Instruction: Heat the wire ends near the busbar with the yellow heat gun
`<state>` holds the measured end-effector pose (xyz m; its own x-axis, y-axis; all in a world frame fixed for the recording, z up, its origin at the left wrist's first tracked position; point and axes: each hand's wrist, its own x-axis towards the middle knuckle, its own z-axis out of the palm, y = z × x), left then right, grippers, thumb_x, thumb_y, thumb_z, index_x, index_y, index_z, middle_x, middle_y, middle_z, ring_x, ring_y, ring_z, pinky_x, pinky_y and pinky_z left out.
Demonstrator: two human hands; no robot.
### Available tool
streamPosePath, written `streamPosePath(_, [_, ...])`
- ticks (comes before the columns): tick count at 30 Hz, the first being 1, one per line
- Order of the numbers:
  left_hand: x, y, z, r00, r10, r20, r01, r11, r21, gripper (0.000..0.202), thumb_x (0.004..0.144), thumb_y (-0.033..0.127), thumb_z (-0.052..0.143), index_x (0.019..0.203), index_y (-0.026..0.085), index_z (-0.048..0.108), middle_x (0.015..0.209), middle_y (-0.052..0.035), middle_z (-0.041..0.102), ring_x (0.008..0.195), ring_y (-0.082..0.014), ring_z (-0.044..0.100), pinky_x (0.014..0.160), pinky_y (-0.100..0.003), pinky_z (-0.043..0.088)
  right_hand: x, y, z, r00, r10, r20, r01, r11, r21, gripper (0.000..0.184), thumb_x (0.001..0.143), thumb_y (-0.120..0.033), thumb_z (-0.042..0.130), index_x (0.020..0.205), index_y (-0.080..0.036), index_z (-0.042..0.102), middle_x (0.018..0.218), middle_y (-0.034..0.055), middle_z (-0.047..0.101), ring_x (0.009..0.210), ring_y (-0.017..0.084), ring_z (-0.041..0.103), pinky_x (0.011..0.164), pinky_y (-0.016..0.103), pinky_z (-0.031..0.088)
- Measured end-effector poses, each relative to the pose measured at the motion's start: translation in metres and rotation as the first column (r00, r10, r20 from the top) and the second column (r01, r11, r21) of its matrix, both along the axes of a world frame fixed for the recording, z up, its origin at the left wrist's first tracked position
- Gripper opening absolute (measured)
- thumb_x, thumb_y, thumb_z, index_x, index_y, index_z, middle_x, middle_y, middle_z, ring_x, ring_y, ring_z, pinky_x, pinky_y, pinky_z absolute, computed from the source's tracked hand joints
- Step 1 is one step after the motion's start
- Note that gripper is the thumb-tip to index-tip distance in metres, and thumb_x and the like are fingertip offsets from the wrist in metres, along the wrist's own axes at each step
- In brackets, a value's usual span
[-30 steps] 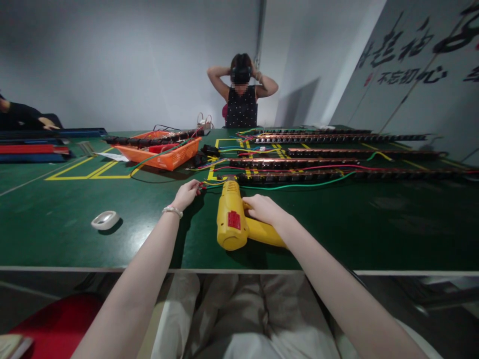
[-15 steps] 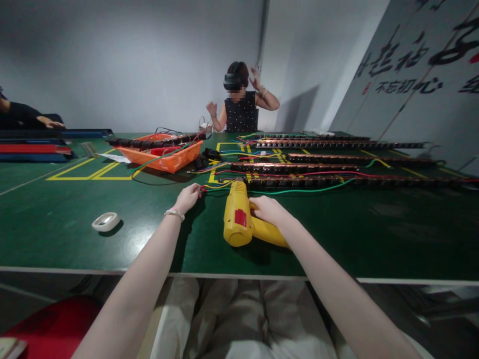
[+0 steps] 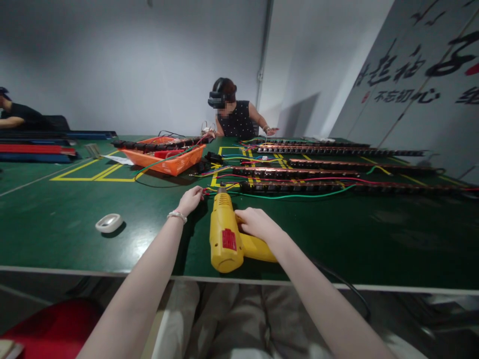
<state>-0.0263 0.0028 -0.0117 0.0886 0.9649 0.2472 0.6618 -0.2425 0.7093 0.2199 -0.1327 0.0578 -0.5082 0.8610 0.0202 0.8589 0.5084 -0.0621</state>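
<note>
My right hand (image 3: pixel 258 225) is wrapped round the handle of a yellow heat gun (image 3: pixel 226 239), which has a red label on its rear. Its nozzle points away from me, toward the wire ends. My left hand (image 3: pixel 190 200) pinches the ends of several wires (image 3: pixel 210 190), coloured red, yellow and green. These wires lead toward the nearest long black strip (image 3: pixel 292 187), beyond the nozzle. A green wire (image 3: pixel 295 197) runs along the near side of that strip. The exact wire tips are hidden by my left fingers.
An orange basket (image 3: pixel 179 163) holding black strips stands at the back left. A white roll of tape (image 3: pixel 109 223) lies left of my arm. More copper-edged strips (image 3: pixel 337 164) stretch to the right. A co-worker (image 3: pixel 239 117) sits across the green table (image 3: pixel 149 254).
The heat gun has moved left and toward me, its nozzle now nearer my left hand. My left hand still pinches the wires. Across the table, the co-worker has lowered their raised hands and leaned left.
</note>
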Motion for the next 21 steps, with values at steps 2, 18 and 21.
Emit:
streamPosePath(2, [0.0, 0.002, -0.001, 0.999, -0.005, 0.047, 0.006, 1.0, -0.002, 0.032, 0.082, 0.04, 0.034, 0.085, 0.018, 0.057, 0.069, -0.0016, 0.061, 0.062, -0.012, 0.051, 0.058, -0.022, 0.036, -0.009, 0.003, -0.003, 1.0, 0.028, 0.006, -0.028, 0.999, 0.028, 0.021, 0.078, -0.02, 0.048, 0.097, -0.018, 0.057, 0.095, 0.0074, 0.064, 0.09, 0.021, 0.061, 0.069, 0.026, 0.039])
streamPosePath(18, [-0.005, -0.011, 0.01, 0.997, -0.033, 0.075, 0.033, 0.999, 0.011, 0.036, 0.068, 0.039, 0.043, 0.088, 0.013, 0.059, 0.083, -0.0031, 0.062, 0.076, -0.014, 0.051, 0.066, -0.022, 0.037, -0.05, 0.02, -0.008, 0.996, 0.064, -0.07, -0.058, 0.995, 0.083, 0.021, 0.08, -0.024, 0.047, 0.097, -0.02, 0.058, 0.098, 0.007, 0.065, 0.09, 0.023, 0.063, 0.07, 0.029, 0.044])
streamPosePath(21, [-0.004, -0.015, 0.013, 0.997, -0.047, 0.063, 0.047, 0.999, 0.005, 0.035, 0.067, 0.037, 0.044, 0.088, 0.013, 0.059, 0.083, -0.0031, 0.063, 0.075, -0.0137, 0.051, 0.066, -0.022, 0.038, -0.046, 0.021, -0.009, 0.994, 0.081, -0.074, -0.077, 0.995, 0.064, 0.02, 0.08, -0.025, 0.047, 0.097, -0.02, 0.058, 0.097, 0.0073, 0.065, 0.089, 0.023, 0.063, 0.069, 0.029, 0.044])
